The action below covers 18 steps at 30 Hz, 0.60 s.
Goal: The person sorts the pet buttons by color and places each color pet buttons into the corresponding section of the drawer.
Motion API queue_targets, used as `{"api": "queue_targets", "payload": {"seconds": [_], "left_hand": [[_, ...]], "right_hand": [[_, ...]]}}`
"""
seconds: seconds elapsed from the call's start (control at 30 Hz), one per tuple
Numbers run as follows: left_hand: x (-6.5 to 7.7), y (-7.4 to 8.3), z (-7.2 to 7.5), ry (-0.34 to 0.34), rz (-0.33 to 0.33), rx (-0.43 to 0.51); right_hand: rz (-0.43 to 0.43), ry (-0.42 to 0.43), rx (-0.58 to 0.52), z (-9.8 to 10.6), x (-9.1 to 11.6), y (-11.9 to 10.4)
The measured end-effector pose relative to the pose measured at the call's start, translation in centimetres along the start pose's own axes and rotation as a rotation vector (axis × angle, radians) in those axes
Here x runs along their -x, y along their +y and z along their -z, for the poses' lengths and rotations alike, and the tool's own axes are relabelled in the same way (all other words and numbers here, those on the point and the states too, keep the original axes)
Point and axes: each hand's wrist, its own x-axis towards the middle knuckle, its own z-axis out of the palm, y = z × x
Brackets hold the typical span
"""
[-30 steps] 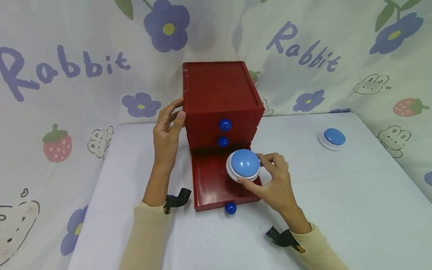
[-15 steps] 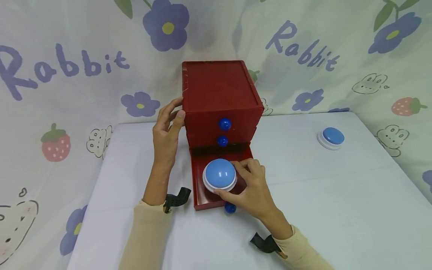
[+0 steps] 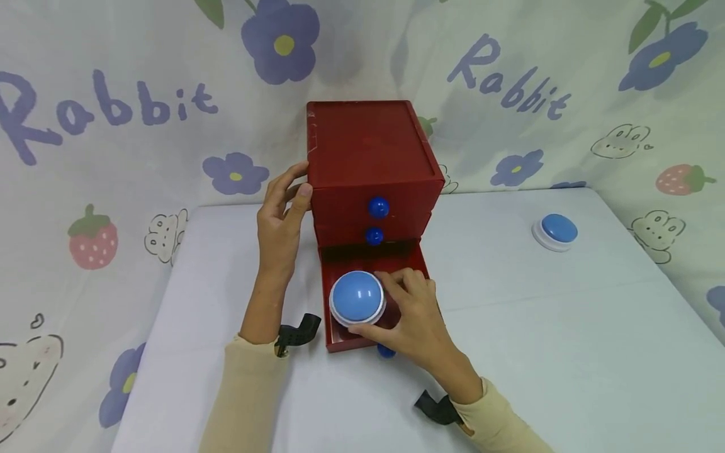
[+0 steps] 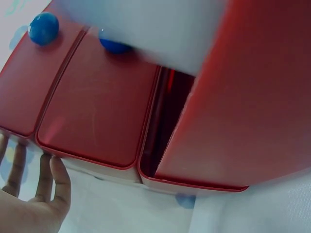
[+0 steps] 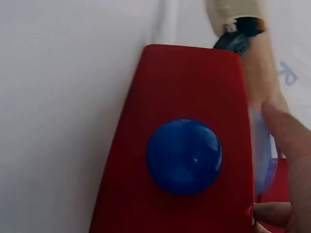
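A red cabinet of small drawers stands at the back, its bottom drawer pulled out. My left hand rests against the cabinet's left side, fingers loosely extended; the left wrist view shows the fingertips along the edge of the upper drawers. Thumb and fingers of my right hand pinch the white rim of a round push button with a blue dome. It sits over the left front part of the open drawer. In the right wrist view, the drawer's front and blue knob partly hide the button.
A second blue and white push button lies at the back right of the white table. Two blue knobs mark the closed upper drawers. A patterned cloth hangs behind the cabinet.
My right hand has carried the push button left and slightly nearer, from the drawer's right side to its left front part. My left hand stays at the cabinet's side.
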Motion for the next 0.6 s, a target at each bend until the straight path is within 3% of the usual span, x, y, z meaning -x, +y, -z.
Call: {"api": "queue_targets", "payload": {"seconds": [0.2, 0.6], "left_hand": [[-0.1, 0.1, 0.0, 0.005, 0.011, -0.013], [0.0, 0.1, 0.0, 0.002, 0.025, -0.021]], "right_hand": [[0.006, -0.030, 0.006, 0.5, -0.3, 0.1], [-0.156, 0.097, -0.034, 3.4, -0.9, 3.9]]}}
